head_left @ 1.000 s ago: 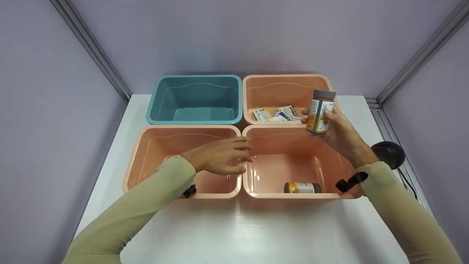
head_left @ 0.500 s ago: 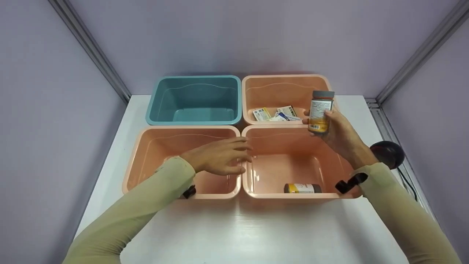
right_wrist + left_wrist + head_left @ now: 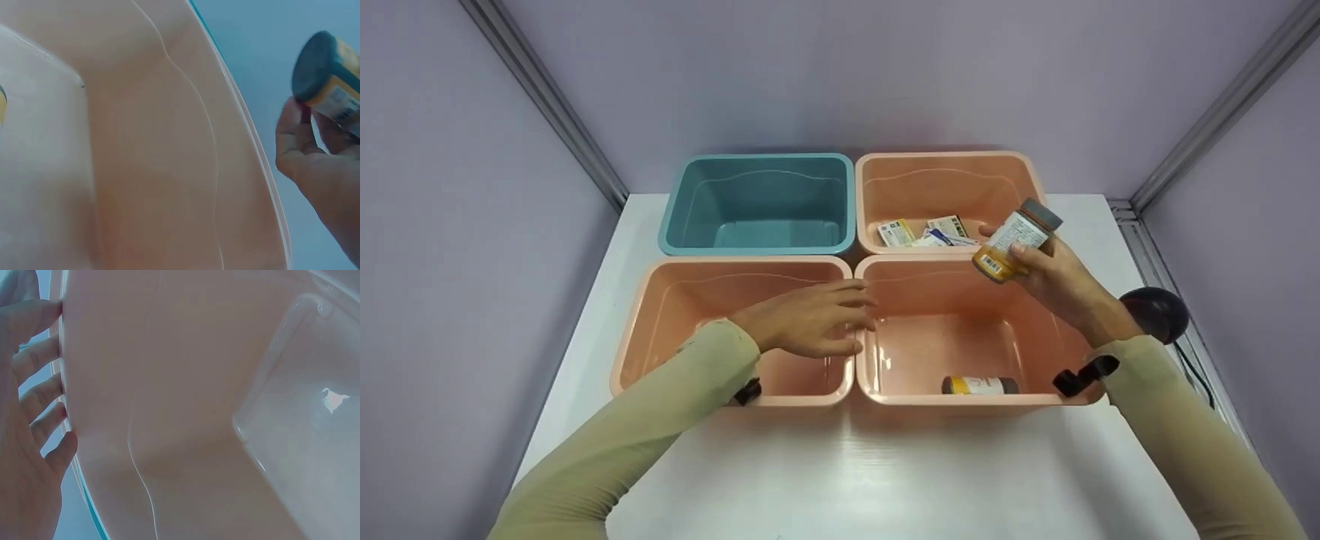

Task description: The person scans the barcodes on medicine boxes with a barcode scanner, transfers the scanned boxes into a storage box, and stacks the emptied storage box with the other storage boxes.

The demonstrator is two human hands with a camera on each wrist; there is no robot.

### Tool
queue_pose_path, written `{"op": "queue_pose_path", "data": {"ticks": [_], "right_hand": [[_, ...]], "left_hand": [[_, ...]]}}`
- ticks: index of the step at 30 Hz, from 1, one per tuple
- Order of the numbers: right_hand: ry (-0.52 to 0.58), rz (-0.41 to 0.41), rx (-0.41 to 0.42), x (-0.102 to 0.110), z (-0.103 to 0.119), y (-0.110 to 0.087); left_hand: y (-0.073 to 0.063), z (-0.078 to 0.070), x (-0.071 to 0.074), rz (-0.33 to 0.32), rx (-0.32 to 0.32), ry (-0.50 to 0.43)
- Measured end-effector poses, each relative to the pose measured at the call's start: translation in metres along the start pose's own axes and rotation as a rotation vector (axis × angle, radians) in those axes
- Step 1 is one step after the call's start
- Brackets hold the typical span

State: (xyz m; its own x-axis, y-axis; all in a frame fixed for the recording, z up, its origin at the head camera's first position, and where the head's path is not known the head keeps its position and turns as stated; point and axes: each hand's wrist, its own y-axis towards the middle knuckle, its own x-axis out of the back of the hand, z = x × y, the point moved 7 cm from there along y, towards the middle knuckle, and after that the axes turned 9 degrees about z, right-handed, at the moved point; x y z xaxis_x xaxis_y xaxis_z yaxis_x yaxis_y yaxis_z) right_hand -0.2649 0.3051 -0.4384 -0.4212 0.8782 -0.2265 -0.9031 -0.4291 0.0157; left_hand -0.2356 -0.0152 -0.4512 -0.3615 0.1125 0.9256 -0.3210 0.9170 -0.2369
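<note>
While left hand [image 3: 810, 321] hangs, fingers apart, over near peach bins [image 3: 937, 341], right hand [image 3: 1059, 285] clamps gray-lidded jar [image 3: 1014, 240] at left hand's two o'clock, likely tilted for reading printed label [image 3: 1020, 230].

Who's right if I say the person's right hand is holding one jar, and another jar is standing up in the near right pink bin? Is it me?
Nearly! The other jar isn't standing up: the head view shows it lying on its side in the near right pink bin. The right hand does hold the first jar.
</note>
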Motion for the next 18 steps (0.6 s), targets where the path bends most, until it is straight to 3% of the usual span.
{"op": "queue_pose_path", "data": {"ticks": [4,9,13,18], "right_hand": [[-0.007,-0.105,-0.005,0.008,0.002,-0.005],[0.034,-0.198,0.073,0.022,0.008,-0.018],[0.119,-0.162,0.146,0.030,0.013,-0.029],[0.208,-0.050,0.211,0.037,0.021,-0.042]], "left_hand": [[0.000,0.000,0.000,0.000,-0.002,0.006],[0.002,0.000,0.000,-0.004,-0.011,0.006],[0.003,0.000,0.000,-0.003,-0.011,0.008],[0.004,0.002,-0.001,0.005,0.002,-0.006]]}}
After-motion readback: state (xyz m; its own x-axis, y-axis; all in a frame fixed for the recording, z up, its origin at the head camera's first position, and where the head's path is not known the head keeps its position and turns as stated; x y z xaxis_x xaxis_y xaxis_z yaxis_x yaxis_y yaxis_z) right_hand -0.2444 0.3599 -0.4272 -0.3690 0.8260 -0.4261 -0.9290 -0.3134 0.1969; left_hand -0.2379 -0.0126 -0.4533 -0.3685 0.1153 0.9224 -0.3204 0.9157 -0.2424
